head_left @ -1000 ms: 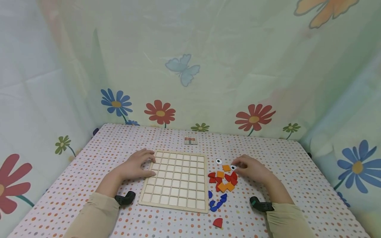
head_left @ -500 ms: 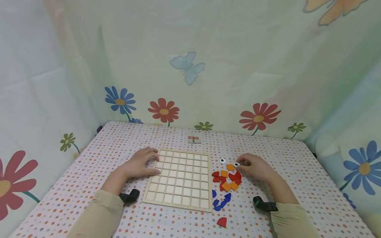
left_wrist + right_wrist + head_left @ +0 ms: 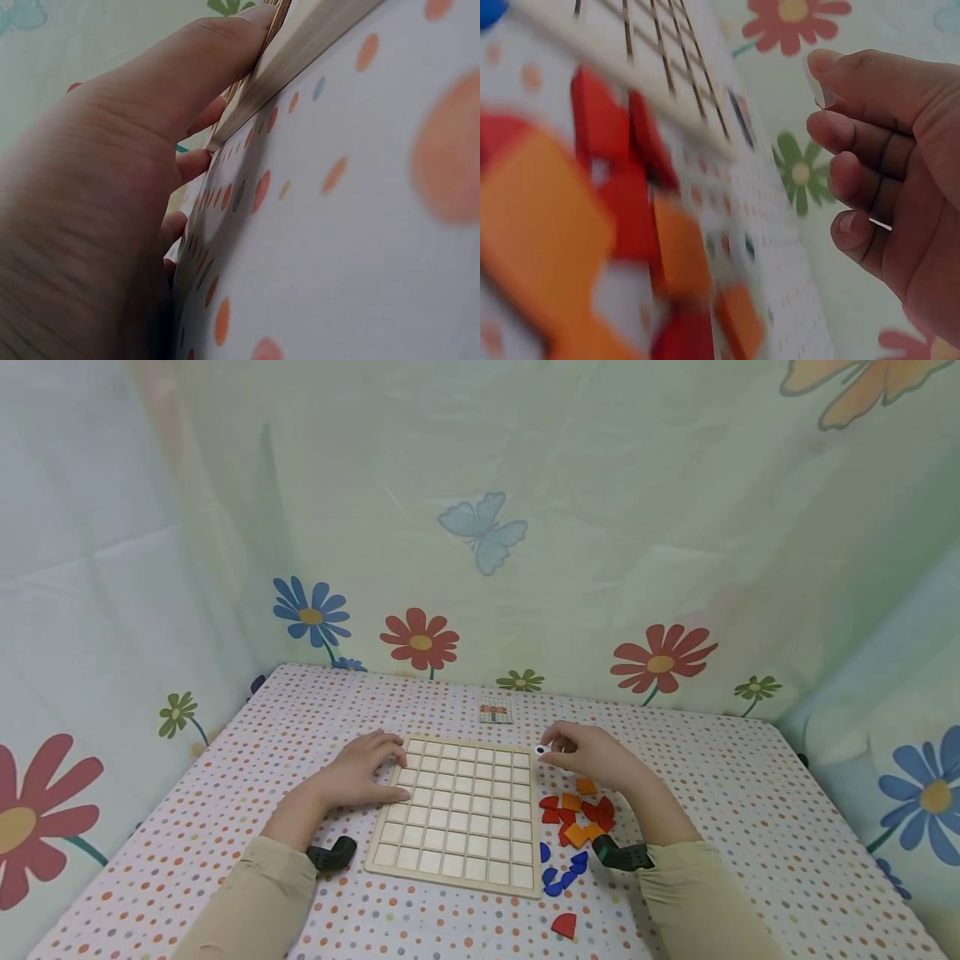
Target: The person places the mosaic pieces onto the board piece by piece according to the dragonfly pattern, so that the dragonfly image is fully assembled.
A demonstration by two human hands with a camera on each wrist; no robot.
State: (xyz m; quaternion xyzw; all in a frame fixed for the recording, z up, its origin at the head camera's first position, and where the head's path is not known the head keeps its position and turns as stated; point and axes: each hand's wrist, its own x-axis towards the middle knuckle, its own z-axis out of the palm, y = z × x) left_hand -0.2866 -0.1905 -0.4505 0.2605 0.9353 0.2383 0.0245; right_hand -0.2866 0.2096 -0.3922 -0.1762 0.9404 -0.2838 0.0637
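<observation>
My left hand (image 3: 363, 770) rests on the left edge of a wooden grid board (image 3: 457, 810), its thumb lying over the frame and fingertips touching the rim. In the left wrist view the left thumb (image 3: 187, 67) lies along the board's edge (image 3: 300, 60). Between thumb and index finger, my right hand (image 3: 592, 752) pinches a white eye disc (image 3: 542, 750) with a black pupil, just off the board's upper right corner. The right wrist view shows this disc (image 3: 819, 81) edge-on, clear of the cloth. A second eye disc seen earlier is not discernible now, perhaps behind the right hand.
Orange squares (image 3: 576, 835) and red pieces (image 3: 605, 810) lie in a loose heap right of the board. Nearer are several blue pieces (image 3: 553, 888) and a lone red quarter-circle (image 3: 564, 926). A small pattern card (image 3: 496, 710) lies behind the board on the dotted cloth (image 3: 420, 927).
My right hand has picked up the eye disc beside the orange square and carried it left and away from me, to the board's upper right corner. The left hand stays on the board.
</observation>
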